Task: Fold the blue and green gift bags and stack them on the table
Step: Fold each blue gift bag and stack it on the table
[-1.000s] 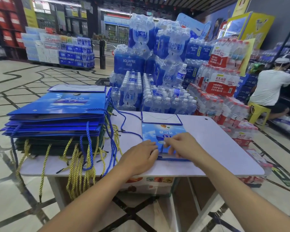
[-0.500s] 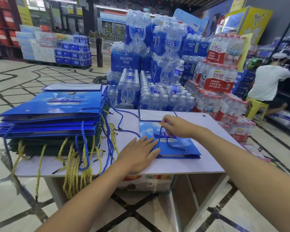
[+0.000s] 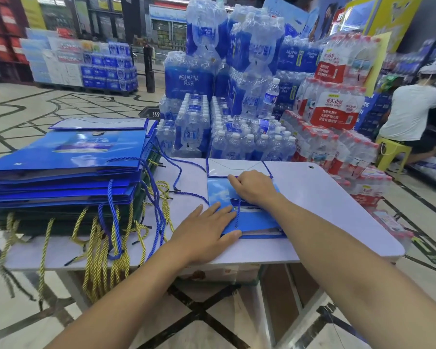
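Note:
A flattened blue gift bag (image 3: 258, 222) lies on the white table (image 3: 325, 210) in front of me, its pale bottom flap (image 3: 237, 168) folded open at the far end. My left hand (image 3: 207, 227) lies flat, its fingers pressing the bag's near left corner. Further back on the bag is my right hand (image 3: 254, 188), fingers curled, with the bag's blue cord handle (image 3: 236, 215) running out from under it. On the table's left side, folded blue bags (image 3: 68, 157) are stacked on top of dark green bags (image 3: 61, 220).
Yellow and blue cords (image 3: 98, 260) hang from the stack over the table's front edge. Packs of bottled water (image 3: 227, 122) are piled right behind the table. At the right a person (image 3: 410, 114) sits on a yellow stool (image 3: 390, 152). A box (image 3: 224, 273) sits under the table.
My right hand went from the bag's near edge to its far part, taking the cord with it. My left hand slid onto the near left corner and flattened.

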